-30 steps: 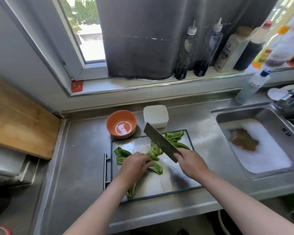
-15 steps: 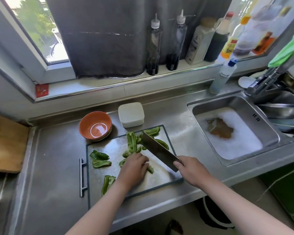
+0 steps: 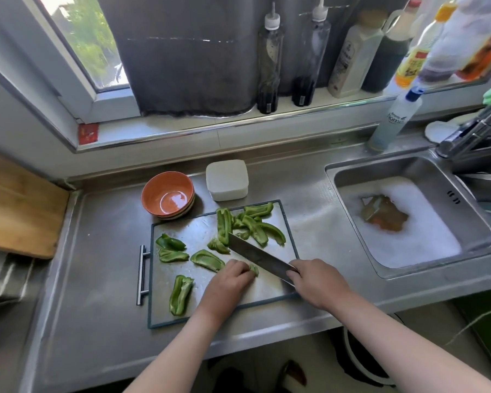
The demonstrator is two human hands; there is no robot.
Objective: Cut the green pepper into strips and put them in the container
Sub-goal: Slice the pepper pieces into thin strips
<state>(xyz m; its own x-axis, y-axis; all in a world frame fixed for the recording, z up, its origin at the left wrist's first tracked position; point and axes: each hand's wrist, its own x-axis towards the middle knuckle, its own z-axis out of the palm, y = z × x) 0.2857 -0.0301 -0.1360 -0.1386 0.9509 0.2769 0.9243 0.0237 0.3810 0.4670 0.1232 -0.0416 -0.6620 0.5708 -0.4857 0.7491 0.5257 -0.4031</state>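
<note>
Several green pepper pieces (image 3: 251,225) lie scattered on a steel cutting board (image 3: 270,290) with a handle on its left side. My left hand (image 3: 228,285) holds down a small pepper piece (image 3: 254,269) with curled fingers near the board's middle. My right hand (image 3: 316,282) grips the handle of a cleaver (image 3: 255,255), whose blade slants up and left just beside my left fingers. An orange bowl (image 3: 167,194) and a white lidded container (image 3: 227,180) stand behind the board.
A sink (image 3: 408,219) full of soapy water lies to the right, with a tap (image 3: 471,131) and a detergent bottle (image 3: 394,120) behind it. Sauce bottles (image 3: 270,61) line the windowsill. A wooden board (image 3: 17,211) sits at the far left.
The view has shifted, so the board sits more central. My left hand has slid nearer the board's front with a small piece, and the cleaver followed it down.
</note>
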